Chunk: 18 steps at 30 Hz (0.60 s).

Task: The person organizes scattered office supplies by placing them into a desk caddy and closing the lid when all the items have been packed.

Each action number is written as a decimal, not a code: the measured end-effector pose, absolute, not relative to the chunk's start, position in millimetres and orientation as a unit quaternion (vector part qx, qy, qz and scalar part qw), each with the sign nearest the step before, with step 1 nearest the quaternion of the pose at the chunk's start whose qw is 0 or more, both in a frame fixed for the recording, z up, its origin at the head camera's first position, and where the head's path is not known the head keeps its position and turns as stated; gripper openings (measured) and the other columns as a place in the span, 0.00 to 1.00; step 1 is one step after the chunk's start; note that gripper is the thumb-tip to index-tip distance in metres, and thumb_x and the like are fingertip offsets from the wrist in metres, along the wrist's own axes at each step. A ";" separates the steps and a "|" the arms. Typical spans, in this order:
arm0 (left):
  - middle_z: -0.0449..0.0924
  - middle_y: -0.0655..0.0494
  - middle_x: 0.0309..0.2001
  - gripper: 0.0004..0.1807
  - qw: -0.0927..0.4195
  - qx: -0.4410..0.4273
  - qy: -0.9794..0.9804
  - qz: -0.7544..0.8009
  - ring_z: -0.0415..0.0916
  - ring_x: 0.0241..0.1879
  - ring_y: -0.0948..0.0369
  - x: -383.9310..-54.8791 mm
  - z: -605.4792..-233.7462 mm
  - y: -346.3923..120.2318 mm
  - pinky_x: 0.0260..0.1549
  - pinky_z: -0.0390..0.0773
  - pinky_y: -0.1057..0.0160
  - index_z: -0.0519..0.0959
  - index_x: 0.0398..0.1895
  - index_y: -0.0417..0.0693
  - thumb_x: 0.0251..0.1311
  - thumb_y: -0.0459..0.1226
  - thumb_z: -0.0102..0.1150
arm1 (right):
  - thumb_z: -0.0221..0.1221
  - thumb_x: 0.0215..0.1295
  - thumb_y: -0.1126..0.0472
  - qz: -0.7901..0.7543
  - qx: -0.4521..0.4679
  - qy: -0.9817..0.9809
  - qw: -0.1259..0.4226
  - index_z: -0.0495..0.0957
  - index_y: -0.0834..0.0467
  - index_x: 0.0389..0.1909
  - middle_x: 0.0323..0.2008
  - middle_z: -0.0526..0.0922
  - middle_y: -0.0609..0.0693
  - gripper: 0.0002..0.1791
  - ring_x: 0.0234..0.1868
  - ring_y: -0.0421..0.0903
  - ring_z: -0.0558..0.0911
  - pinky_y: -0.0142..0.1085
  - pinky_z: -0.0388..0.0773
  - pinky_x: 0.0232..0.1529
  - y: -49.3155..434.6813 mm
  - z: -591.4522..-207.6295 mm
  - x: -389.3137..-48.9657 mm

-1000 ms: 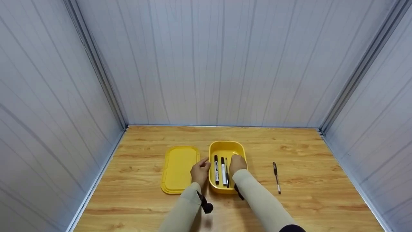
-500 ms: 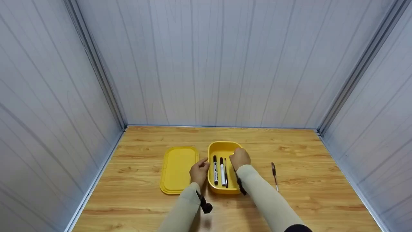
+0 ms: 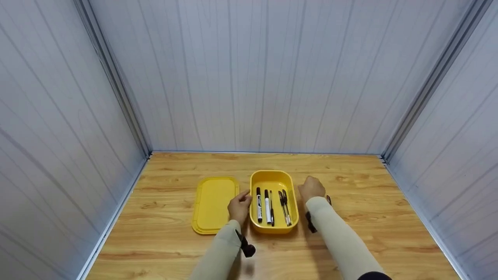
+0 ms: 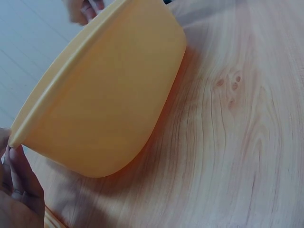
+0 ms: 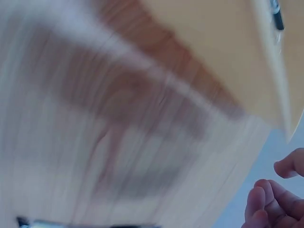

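A yellow plastic box [image 3: 272,178] stands on the table with its top uncovered. Inside it lie two markers, a black-and-white one [image 3: 259,205] and a whiter one [image 3: 267,207], a slim dark pen [image 3: 272,210] and two clear-barrelled gel pens [image 3: 284,206]. My left hand [image 3: 238,207] pinches the box's left rim between thumb and finger, as the left wrist view shows. Just right of the box, my right hand [image 3: 312,188] is in the air with loosely bent, parted fingers [image 5: 256,197] and holds nothing. Another gel pen [image 3: 329,200] lies on the table, mostly hidden behind my right forearm.
The yellow lid [image 3: 216,204] lies flat on the wooden table [image 3: 163,217], left of the box and beside my left hand. Pale panel walls [image 3: 249,77] enclose the table at the back and on both sides.
My right hand has come out of the box and moved right, past its rim. Two gel pens now show on the box's right side. My left hand stays at the rim.
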<state>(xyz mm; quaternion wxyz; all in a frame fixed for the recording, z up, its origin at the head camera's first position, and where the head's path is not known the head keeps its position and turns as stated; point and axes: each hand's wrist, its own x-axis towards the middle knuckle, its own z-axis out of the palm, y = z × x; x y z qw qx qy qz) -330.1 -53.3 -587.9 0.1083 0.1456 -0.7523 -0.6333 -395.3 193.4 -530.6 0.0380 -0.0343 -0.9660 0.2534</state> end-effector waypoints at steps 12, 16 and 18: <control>0.86 0.50 0.41 0.17 0.111 0.146 -0.758 -0.625 0.80 0.41 0.57 -333.5 -589.8 -55.4 0.42 0.78 0.61 0.83 0.54 0.47 0.62 0.36 0.63 | 0.55 0.65 0.63 0.253 -0.082 -0.964 0.010 0.60 0.52 0.09 0.09 0.59 0.43 0.24 0.13 0.40 0.60 0.34 0.60 0.13 264.4 -539.6 -387.5; 0.86 0.51 0.40 0.17 0.112 0.145 -0.758 -0.626 0.80 0.41 0.57 -333.4 -589.6 -56.5 0.42 0.78 0.60 0.83 0.54 0.47 0.63 0.37 0.63 | 0.57 0.65 0.61 0.257 -0.093 -0.962 0.003 0.62 0.53 0.09 0.09 0.60 0.43 0.24 0.12 0.40 0.59 0.34 0.60 0.13 272.2 -547.7 -386.5; 0.85 0.51 0.39 0.16 0.112 0.144 -0.758 -0.627 0.80 0.41 0.57 -333.3 -589.6 -56.7 0.42 0.78 0.60 0.84 0.54 0.47 0.63 0.37 0.63 | 0.57 0.66 0.61 0.257 -0.099 -0.961 0.001 0.68 0.56 0.11 0.10 0.67 0.45 0.21 0.13 0.40 0.63 0.35 0.62 0.14 274.3 -553.5 -385.4</control>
